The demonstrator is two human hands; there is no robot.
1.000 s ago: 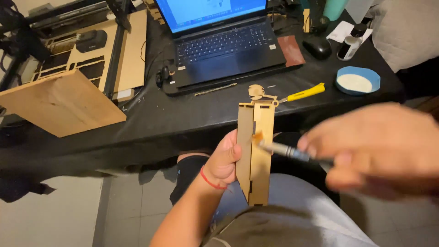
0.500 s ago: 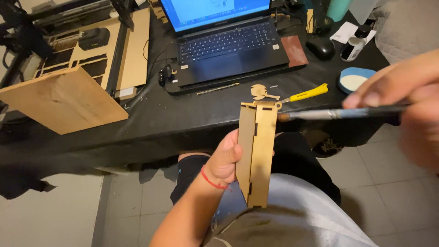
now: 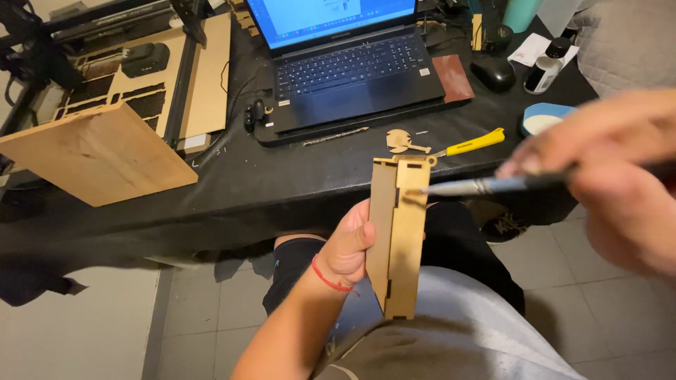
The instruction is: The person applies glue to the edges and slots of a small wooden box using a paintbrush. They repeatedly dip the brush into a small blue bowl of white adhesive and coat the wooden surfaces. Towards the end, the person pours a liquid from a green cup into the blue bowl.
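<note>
My left hand grips the tall, flat plywood box; my blurred right hand pinches a thin brush, apparently just starting its top edge

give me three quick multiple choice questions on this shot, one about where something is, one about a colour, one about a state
1. Where does the brush tip touch?
A. the upper part of the wooden piece
B. the laptop keyboard
C. the blue dish

2. What colour is the band on the wrist of the left hand?
A. green
B. red
C. white

3. What state is the laptop in?
A. shut
B. open, screen dark
C. open, screen lit

Answers:
1 A, the right hand holds the brush with its tip against the upper part of the wooden piece, which the left hand grips upright.
2 B, a thin red band circles that wrist.
3 C, the lid is up and the screen glows blue and white.
</note>
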